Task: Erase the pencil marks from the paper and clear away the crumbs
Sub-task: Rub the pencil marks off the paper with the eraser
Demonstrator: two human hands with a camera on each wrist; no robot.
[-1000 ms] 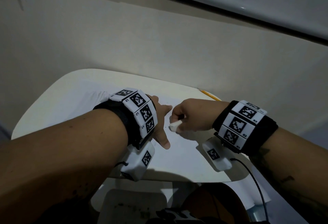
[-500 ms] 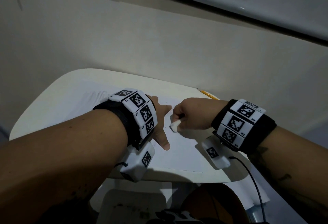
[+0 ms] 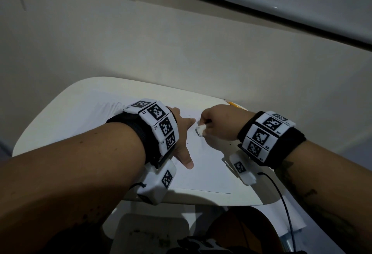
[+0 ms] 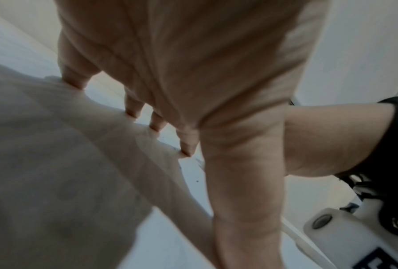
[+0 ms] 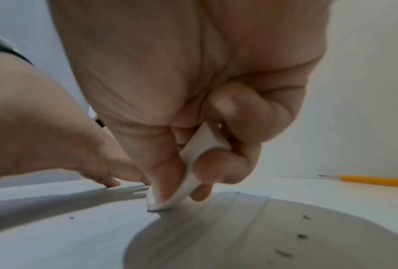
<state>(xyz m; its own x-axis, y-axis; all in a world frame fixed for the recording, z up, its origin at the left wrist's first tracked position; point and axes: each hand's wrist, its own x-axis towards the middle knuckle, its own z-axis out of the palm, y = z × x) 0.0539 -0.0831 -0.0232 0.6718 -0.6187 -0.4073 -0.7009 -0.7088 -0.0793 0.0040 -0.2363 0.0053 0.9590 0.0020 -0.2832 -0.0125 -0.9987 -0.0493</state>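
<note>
white eraser [image 5: 193,163] pinched in right hand [image 3: 221,122], tip on paper [image 3: 205,169]; left hand [image 3: 182,133] flat.

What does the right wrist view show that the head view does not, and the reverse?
Only the right wrist view shows dark crumbs on the paper and the eraser's blackened tip touching it. Only the head view shows both marker wristbands and the whole table. Both show the right hand pinching the eraser, the left hand flat on the paper, and the yellow pencil.

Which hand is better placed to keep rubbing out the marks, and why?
The right hand: it already pinches the eraser with its tip on the paper. The left hand lies flat, steadying the sheet.
</note>
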